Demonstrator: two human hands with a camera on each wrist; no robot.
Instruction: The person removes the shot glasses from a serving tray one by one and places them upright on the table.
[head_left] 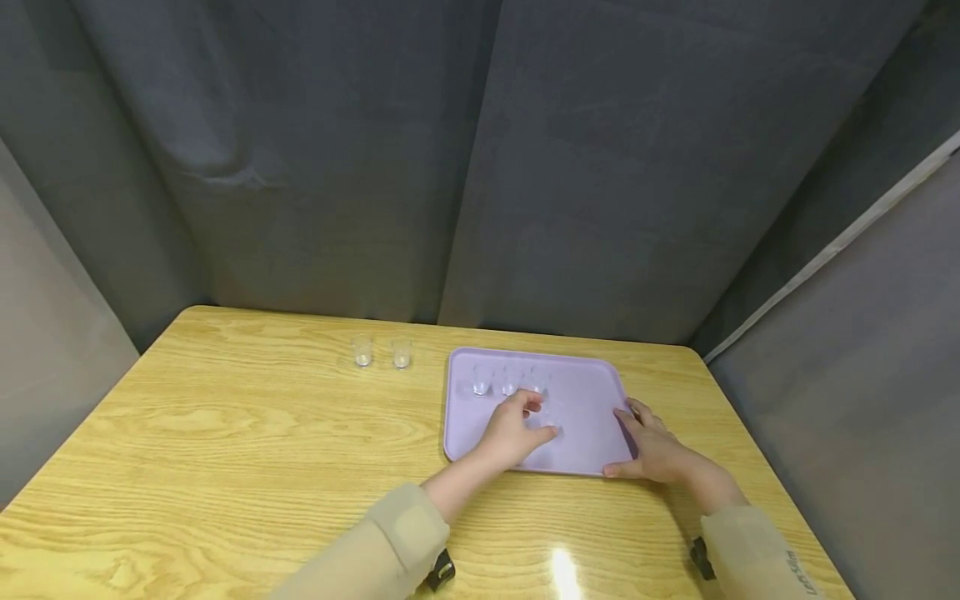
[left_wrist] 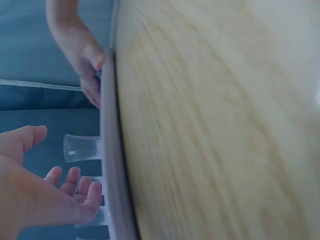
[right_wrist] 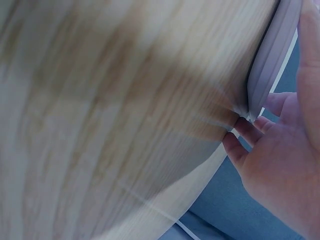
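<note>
Tray (head_left: 577,400) lilac, rectangular, rimmed; 3 clear cups (head_left: 507,383) inside.

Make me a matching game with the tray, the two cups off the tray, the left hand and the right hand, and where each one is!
Things:
1. tray
2. two cups
3. left hand
4. right hand

Places:
A. holding the tray's right edge
B. over the middle of the tray, by the cups there
C. on the bare table, left of the tray
D. on the right part of the table

Pairs: 1-D, 2-C, 3-B, 4-A
</note>
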